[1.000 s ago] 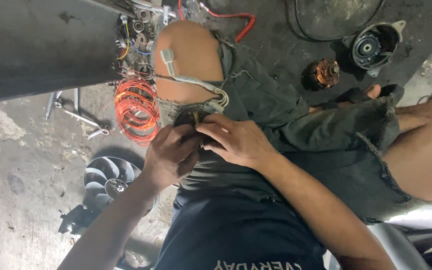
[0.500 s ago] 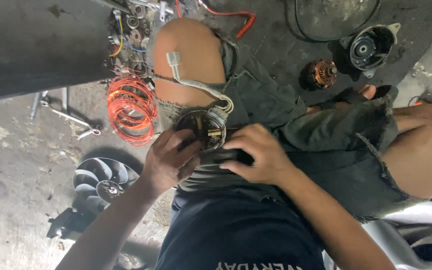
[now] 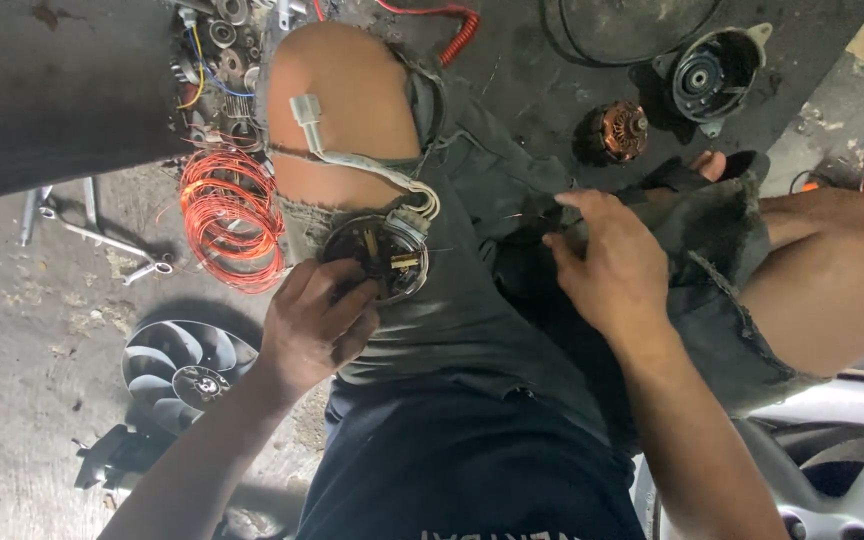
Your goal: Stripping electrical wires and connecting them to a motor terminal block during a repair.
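Note:
My left hand [image 3: 317,325] grips the lower edge of a round dark motor brush plate [image 3: 377,255] that rests on my left thigh. A white flat cable with a plug [image 3: 307,110] runs from the plate up over my bare knee. My right hand [image 3: 612,260] is off to the right, apart from the plate. Its fingertips rest on the dark shorts fabric [image 3: 512,270] between my legs. The fingers are curled against the cloth, and anything pinched between them is hidden.
On the floor lie a coil of orange copper wire [image 3: 232,215], wrenches [image 3: 92,235], a black fan blade [image 3: 187,365], a copper-wound armature [image 3: 617,130] and a motor housing [image 3: 712,75]. Small parts [image 3: 217,50] are heaped at the top left. A silver wheel rim [image 3: 852,450] sits at the bottom right.
My right hand left the brush plate and moved right onto the shorts between my legs. The left hand stays on the plate, which is now uncovered.

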